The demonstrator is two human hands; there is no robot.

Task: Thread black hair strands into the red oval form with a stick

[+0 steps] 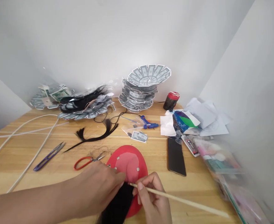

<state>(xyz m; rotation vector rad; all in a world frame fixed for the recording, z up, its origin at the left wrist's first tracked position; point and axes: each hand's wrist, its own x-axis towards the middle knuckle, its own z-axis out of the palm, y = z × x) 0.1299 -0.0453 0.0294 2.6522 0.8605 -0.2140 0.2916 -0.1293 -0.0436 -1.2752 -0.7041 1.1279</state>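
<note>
A red oval piece (143,158) with a pink shape (127,161) and small pale dots lies at the front middle of the table. Across its lower part runs a bundle of black hair (119,202). My left hand (102,183) reaches over from the left, its fingers pressed together on the upper end of the hair. Between the thumb and fingers of my right hand (151,196) is a thin wooden stick (185,202), its tip touching the top of the hair beside my left fingertips.
Red-handled scissors (83,163), purple snips (48,157) and a black hair strand (92,138) lie left. A blue glue gun (148,123) and stacked paper bowls (139,93) stand behind. On the right are a phone (176,157), glue tube (190,145) and plastic bags (223,168).
</note>
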